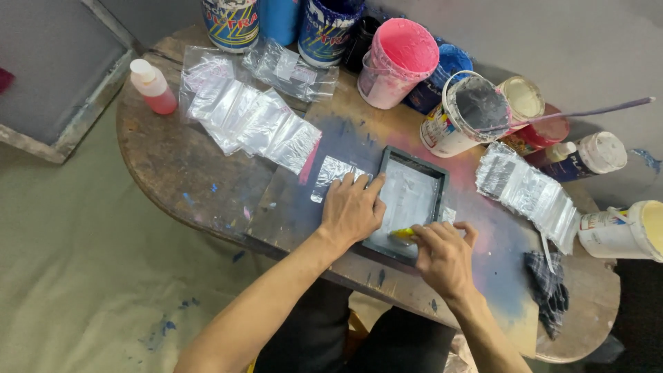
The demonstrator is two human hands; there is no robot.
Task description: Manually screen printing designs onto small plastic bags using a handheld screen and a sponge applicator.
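A small dark-framed printing screen (434,178) with a whitish mesh lies on a paint-stained board at the middle of the table. My left hand (352,207) presses flat on the frame's left edge, fingers spread. My right hand (442,255) grips a small yellow squeegee (402,233) at the frame's near edge, its blade on the mesh. A clear plastic bag (330,173) pokes out from under the frame at its left.
Rows of clear plastic bags lie at the left (248,121) and right (528,193). Paint pots crowd the back: a pink tub (397,62), a grey-filled can (466,114) with a stick. A red squeeze bottle (153,86) and a dark rag (549,290) flank the wooden table (179,179).
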